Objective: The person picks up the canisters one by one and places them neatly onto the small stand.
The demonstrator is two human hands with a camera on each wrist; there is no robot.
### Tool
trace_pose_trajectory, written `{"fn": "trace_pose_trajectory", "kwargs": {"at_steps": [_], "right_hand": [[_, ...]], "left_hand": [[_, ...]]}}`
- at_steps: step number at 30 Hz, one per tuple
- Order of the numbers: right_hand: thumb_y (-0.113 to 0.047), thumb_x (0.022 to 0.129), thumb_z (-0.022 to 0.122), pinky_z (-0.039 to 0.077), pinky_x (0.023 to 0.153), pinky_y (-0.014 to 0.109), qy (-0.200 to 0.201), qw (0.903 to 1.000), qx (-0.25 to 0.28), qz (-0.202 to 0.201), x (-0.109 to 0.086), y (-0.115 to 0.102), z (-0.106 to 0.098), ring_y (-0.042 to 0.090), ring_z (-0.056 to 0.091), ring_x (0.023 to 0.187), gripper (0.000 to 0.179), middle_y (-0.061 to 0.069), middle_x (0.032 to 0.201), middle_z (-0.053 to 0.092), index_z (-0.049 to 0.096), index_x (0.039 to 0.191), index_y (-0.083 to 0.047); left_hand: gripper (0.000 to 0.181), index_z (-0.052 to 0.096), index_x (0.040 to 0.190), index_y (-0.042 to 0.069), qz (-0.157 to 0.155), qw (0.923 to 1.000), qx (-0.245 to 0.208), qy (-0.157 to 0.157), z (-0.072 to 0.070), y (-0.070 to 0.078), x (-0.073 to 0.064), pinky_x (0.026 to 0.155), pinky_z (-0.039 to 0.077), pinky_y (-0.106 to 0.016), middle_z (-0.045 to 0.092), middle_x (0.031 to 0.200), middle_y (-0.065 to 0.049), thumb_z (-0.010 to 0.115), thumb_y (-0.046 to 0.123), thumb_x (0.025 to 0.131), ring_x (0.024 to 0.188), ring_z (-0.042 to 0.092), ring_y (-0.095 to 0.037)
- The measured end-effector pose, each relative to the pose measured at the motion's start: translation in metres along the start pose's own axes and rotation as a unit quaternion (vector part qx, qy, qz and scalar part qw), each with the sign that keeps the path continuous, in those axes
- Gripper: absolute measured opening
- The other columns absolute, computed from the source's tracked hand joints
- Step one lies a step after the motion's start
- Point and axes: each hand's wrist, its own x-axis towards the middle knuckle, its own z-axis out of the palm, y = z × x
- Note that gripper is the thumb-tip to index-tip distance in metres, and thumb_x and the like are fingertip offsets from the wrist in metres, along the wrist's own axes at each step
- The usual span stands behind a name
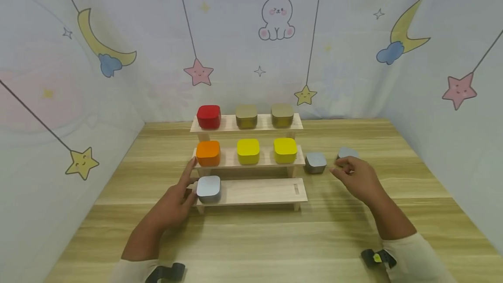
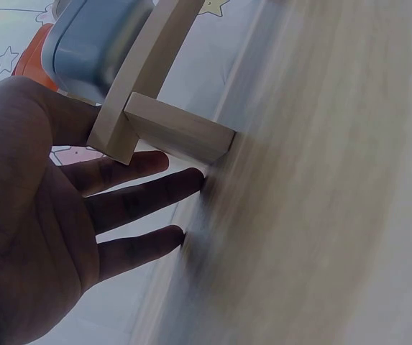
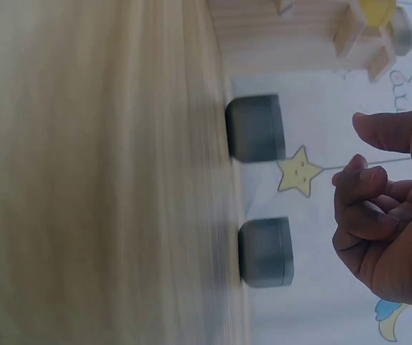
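My left hand [image 1: 174,204] is at the left end of a three-tier wooden rack [image 1: 255,191], its fingers extended; the thumb lies beside a silver-grey rounded-square box [image 1: 209,188] on the lowest tier. In the left wrist view the hand [image 2: 40,194] touches the board's end, below the grey box [image 2: 94,47]. My right hand [image 1: 359,178] hovers over the table with loosely curled fingers, nothing in them. Around it are two grey boxes, the nearer one [image 1: 315,162] beside the rack and the farther one [image 1: 347,153] partly hidden behind the hand. Both grey boxes [image 3: 256,128] show upright in the right wrist view.
On the middle tier sit an orange box [image 1: 208,153] and two yellow boxes [image 1: 248,151]. The top tier bears a red box [image 1: 209,117] and two gold boxes [image 1: 246,116]. A printed curtain [image 1: 243,47] stands behind the wood-grain table [image 1: 251,243].
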Motion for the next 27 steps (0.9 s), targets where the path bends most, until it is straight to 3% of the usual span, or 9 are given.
{"fn": "trace_pose_trajectory", "kwargs": {"at_steps": [4, 12, 19, 22, 27], "right_hand": [[-0.031, 0.110, 0.066, 0.049, 0.061, 0.033, 0.010, 0.9999, -0.006, 0.004, 0.009, 0.009, -0.004, 0.017, 0.054, 0.065, 0.052, 0.016, 0.096, 0.070, 0.063, 0.142, 0.010], [-0.034, 0.109, 0.066, 0.053, 0.065, 0.035, 0.035, 0.9991, -0.007, 0.021, 0.025, 0.016, -0.012, 0.024, 0.064, 0.075, 0.064, 0.020, 0.098, 0.069, 0.052, 0.152, 0.011], [-0.040, 0.108, 0.068, 0.053, 0.068, 0.034, 0.034, 0.9983, -0.015, 0.045, 0.035, 0.031, -0.019, 0.026, 0.066, 0.082, 0.078, 0.024, 0.105, 0.071, 0.041, 0.160, 0.012], [-0.043, 0.108, 0.069, 0.051, 0.066, 0.034, 0.024, 0.9977, 0.014, 0.062, 0.039, 0.040, -0.022, 0.021, 0.062, 0.078, 0.083, 0.019, 0.100, 0.071, 0.037, 0.163, 0.010], [-0.044, 0.106, 0.071, 0.049, 0.062, 0.033, 0.000, 0.9913, 0.100, 0.085, 0.043, 0.059, -0.025, 0.010, 0.051, 0.065, 0.093, 0.000, 0.081, 0.062, 0.023, 0.171, 0.003]], "left_hand": [[0.100, -0.015, 0.175, 0.038, 0.003, 1.0000, 0.001, 0.000, 0.000, -0.001, 0.000, 0.118, 0.050, -0.067, 0.050, 0.166, -0.028, 0.055, 0.006, 0.111, 0.130, 0.071, -0.047], [0.100, -0.014, 0.175, 0.036, 0.017, 0.9998, 0.001, 0.007, 0.000, -0.002, 0.001, 0.117, 0.051, -0.066, 0.045, 0.169, -0.028, 0.055, 0.004, 0.110, 0.129, 0.072, -0.046], [0.099, -0.014, 0.175, 0.036, 0.019, 0.9998, -0.001, 0.009, 0.000, -0.002, 0.000, 0.116, 0.051, -0.066, 0.046, 0.169, -0.028, 0.055, 0.005, 0.110, 0.128, 0.072, -0.046], [0.100, -0.014, 0.175, 0.036, 0.016, 0.9998, -0.002, 0.008, 0.000, -0.002, 0.000, 0.117, 0.050, -0.066, 0.046, 0.169, -0.028, 0.055, 0.004, 0.110, 0.129, 0.072, -0.047], [0.101, -0.014, 0.175, 0.038, 0.011, 0.9999, -0.003, 0.004, 0.001, -0.003, 0.001, 0.118, 0.050, -0.066, 0.045, 0.169, -0.027, 0.055, 0.005, 0.110, 0.130, 0.071, -0.047]]}}
